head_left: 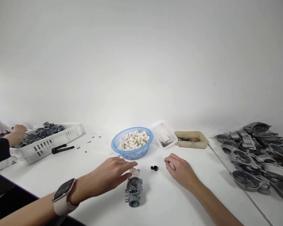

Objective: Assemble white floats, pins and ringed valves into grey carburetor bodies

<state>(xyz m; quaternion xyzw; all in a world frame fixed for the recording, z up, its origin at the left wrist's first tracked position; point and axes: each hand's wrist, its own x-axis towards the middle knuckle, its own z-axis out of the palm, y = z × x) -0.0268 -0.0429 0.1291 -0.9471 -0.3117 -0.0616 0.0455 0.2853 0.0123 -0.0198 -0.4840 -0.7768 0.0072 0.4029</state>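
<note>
My left hand [114,171] reaches in from the left, palm down, fingers stretched and thumb apart. A small white plastic part [135,171], like a carburetor float, shows beside its fingertips; whether they touch it I cannot tell. Just below stands a grey metal carburetor body [133,190], its open bowl facing up with brass pieces inside. To the right my right hand [179,169] is curled, thumb and forefinger meeting in a pinch. Anything between those fingertips is too small to make out. A small black part [154,168] lies on the table between the hands.
A blue basket [132,154] of white floats stands behind, beside a clear tray [163,133] of metal pins and a beige tray [191,143]. Grey castings [254,157] pile up right, near a metal rod [228,171]. Left are a white crate [35,153], black strap [62,148] and a co-worker's hand [17,135].
</note>
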